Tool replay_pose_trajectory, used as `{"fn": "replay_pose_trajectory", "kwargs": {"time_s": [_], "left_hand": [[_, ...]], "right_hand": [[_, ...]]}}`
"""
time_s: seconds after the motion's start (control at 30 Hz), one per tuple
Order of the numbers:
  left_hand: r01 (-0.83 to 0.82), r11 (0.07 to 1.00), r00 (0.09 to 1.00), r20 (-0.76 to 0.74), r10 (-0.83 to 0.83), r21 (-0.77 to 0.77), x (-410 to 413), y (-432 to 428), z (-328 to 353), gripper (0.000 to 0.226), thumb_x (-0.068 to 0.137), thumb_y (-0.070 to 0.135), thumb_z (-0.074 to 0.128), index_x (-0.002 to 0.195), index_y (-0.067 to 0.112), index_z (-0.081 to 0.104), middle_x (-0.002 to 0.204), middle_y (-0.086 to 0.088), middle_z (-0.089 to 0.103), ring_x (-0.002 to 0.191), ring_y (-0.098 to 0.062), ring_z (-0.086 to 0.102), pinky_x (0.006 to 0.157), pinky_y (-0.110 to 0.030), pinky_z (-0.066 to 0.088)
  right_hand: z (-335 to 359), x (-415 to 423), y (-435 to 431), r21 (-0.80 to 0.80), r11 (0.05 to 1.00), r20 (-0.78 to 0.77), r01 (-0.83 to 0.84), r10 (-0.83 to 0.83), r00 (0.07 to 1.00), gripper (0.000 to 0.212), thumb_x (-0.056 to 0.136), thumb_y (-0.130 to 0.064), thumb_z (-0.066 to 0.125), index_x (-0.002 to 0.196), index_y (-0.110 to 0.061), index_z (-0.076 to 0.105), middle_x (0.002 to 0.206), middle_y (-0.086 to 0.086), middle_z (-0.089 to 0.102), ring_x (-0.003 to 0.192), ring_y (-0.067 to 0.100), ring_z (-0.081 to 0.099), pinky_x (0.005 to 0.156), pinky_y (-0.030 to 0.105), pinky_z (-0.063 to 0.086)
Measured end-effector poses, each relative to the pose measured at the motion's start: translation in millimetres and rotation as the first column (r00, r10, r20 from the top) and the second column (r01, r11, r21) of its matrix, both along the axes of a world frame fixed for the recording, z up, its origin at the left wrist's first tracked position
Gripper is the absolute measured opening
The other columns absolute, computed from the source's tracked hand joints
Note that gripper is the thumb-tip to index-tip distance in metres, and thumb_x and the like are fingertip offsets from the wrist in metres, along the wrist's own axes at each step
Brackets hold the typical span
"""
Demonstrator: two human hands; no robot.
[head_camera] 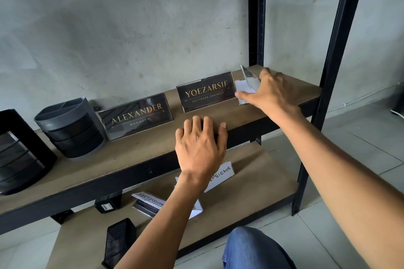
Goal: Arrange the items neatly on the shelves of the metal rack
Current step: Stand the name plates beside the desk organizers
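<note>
On the rack's upper brown shelf (153, 148) two black name plates stand side by side, "ALEXANDER MANAGER" (136, 116) and "YOEZARSIF SOFTWARE ENGINEER" (206, 92). Right of them my right hand (269, 91) holds a clear acrylic sign holder with white paper (246, 85), thumb under it and fingers behind it. My left hand (200, 146) rests on the shelf's front edge with its fingers bent over the top. On the lower shelf (251, 192) lie white handwritten "RESEPSIONIS" signs (220, 176), partly hidden by my left forearm.
A round grey organiser (72, 129) and a black drawer unit (17, 153) stand at the upper shelf's left. Black mesh holders (119, 240) and a small black box (108, 203) lie on the lower shelf. Black uprights (258, 13) frame the right end. A blue-jeaned knee (255, 249) shows at the bottom.
</note>
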State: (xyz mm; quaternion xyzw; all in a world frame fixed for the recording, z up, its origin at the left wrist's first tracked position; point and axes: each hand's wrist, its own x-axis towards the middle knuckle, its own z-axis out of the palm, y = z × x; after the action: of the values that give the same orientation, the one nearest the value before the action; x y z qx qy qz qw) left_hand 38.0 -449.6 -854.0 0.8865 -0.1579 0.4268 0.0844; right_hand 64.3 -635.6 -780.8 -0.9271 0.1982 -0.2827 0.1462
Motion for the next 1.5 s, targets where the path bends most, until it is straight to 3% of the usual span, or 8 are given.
{"fn": "replay_pose_trajectory", "kwargs": {"time_s": [0.17,0.37,0.6,0.77,0.87,1.07,1.2,1.5], "left_hand": [[0.001,1.000,1.000,-0.003,-0.001,0.002,0,1,0,0.038,0.097,0.046,0.040,0.079,0.017,0.055,0.075,-0.001,0.052,0.070,-0.023,0.048,0.064,-0.035,0.035],[0.009,1.000,1.000,-0.001,-0.009,0.000,0,1,0,0.037,0.097,0.046,0.041,0.079,0.016,0.055,0.076,-0.001,0.053,0.071,-0.024,0.048,0.064,-0.036,0.035],[0.006,1.000,1.000,0.009,-0.006,0.001,0,1,0,0.037,0.097,0.046,0.042,0.078,0.016,0.056,0.075,-0.001,0.052,0.070,-0.023,0.047,0.065,-0.034,0.032],[0.010,1.000,1.000,0.010,-0.010,-0.001,0,1,1,0.037,0.096,0.046,0.043,0.079,0.016,0.056,0.075,-0.001,0.053,0.070,-0.023,0.047,0.064,-0.035,0.034],[0.010,1.000,1.000,0.008,-0.010,0.000,0,0,1,0.037,0.096,0.046,0.042,0.079,0.016,0.056,0.075,-0.001,0.053,0.070,-0.022,0.048,0.064,-0.035,0.035],[0.010,1.000,1.000,-0.017,-0.010,0.007,0,0,2,0.039,0.096,0.047,0.039,0.080,0.016,0.057,0.077,-0.001,0.055,0.072,-0.022,0.050,0.066,-0.035,0.037],[0.014,1.000,1.000,-0.015,-0.014,0.008,0,1,2,0.040,0.097,0.047,0.038,0.080,0.016,0.056,0.077,-0.001,0.054,0.071,-0.022,0.049,0.065,-0.035,0.036],[0.017,1.000,1.000,-0.018,-0.017,0.007,0,1,2,0.038,0.097,0.046,0.039,0.080,0.016,0.056,0.077,-0.001,0.053,0.072,-0.023,0.049,0.066,-0.035,0.035]], "right_hand": [[-2,-9,-2,-0.200,0.980,-0.040,0.006,-0.014,0.999,0.027,0.089,-0.016,0.058,0.114,-0.006,0.055,0.108,0.022,0.065,0.102,0.039,0.061,0.073,0.035,0.041],[2,-12,-13,-0.299,0.953,0.019,-0.051,0.060,0.998,0.025,0.091,-0.007,0.047,0.116,-0.003,0.050,0.094,0.026,0.066,0.087,0.042,0.063,0.065,0.036,0.038],[13,-6,-25,0.284,0.950,0.125,-0.132,0.100,0.987,0.011,0.086,-0.006,0.053,0.092,-0.016,0.053,0.085,0.008,0.060,0.057,0.030,0.061,0.049,0.035,0.054],[16,-9,-29,0.741,0.639,0.210,-0.204,0.067,0.975,0.010,0.072,-0.007,0.063,0.081,-0.011,0.062,0.073,-0.004,0.056,0.067,0.015,0.056,0.058,0.027,0.051],[12,-10,-28,0.816,0.531,0.242,-0.229,0.048,0.969,0.013,0.075,-0.018,0.069,0.070,-0.017,0.056,0.072,-0.003,0.057,0.065,0.012,0.056,0.060,0.023,0.046],[-11,3,-30,0.555,0.796,0.384,-0.242,0.012,0.923,0.028,0.081,-0.008,0.064,0.108,-0.002,0.068,0.089,0.007,0.066,0.077,0.020,0.059,0.062,0.020,0.046],[-4,-4,-29,0.172,0.971,0.495,-0.166,0.061,0.867,0.029,0.085,0.004,0.052,0.106,-0.001,0.071,0.110,0.019,0.064,0.100,0.030,0.061,0.086,0.022,0.042],[-6,0,-34,-0.349,0.918,0.437,-0.188,0.337,0.834,0.015,0.068,0.017,0.069,0.081,0.010,0.071,0.087,0.022,0.056,0.079,0.041,0.056,0.059,0.041,0.052]]}}
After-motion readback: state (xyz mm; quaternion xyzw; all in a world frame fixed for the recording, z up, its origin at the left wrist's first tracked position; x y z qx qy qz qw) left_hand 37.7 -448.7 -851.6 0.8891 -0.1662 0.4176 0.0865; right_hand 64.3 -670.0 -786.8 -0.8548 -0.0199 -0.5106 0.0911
